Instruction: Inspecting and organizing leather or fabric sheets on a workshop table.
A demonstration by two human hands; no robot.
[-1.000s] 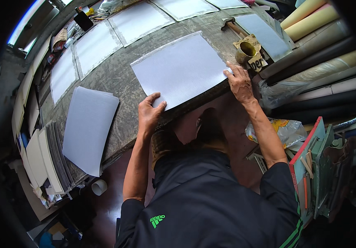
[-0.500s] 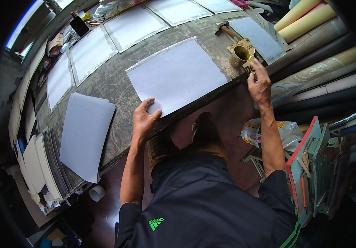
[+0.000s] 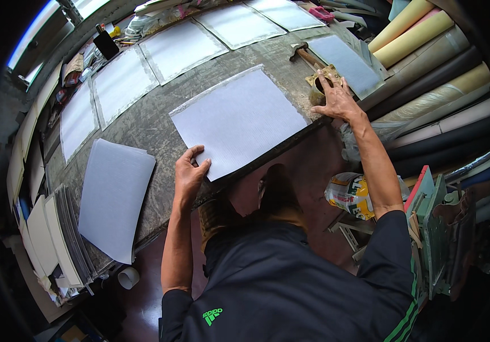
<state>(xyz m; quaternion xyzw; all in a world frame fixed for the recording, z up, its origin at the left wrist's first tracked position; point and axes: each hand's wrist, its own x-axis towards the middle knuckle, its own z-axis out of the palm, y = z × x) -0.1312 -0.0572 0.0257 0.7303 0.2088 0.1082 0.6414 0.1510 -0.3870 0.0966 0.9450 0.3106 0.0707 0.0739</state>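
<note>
A white sheet (image 3: pixel 239 122) with a rough grey strip along its far edge lies on the worktable, its front side near the table edge. My left hand (image 3: pixel 189 174) pinches its near left corner, thumb on top. At the right, my right hand (image 3: pixel 339 101) arches over a dull yellowish cup (image 3: pixel 315 94), fingers spread and thumb stretched along its near side. The hand covers much of the cup, so firm contact cannot be made out. A worn printed card (image 3: pixel 331 72) shows behind the cup, and a hammer (image 3: pixel 307 55) lies beyond it.
Several white sheets (image 3: pixel 182 48) line the table's far side. A pale stack (image 3: pixel 117 199) lies at left, beside upright boards (image 3: pixel 65 239). Rolls of material (image 3: pixel 427 45) crowd the right. A plastic bag (image 3: pixel 350 194) and a red-edged board (image 3: pixel 417 188) stand below them.
My right hand has moved from the cup's near right side to over it, fingers spreading. My left hand stays at the sheet's corner. The whole view has shifted slightly.
</note>
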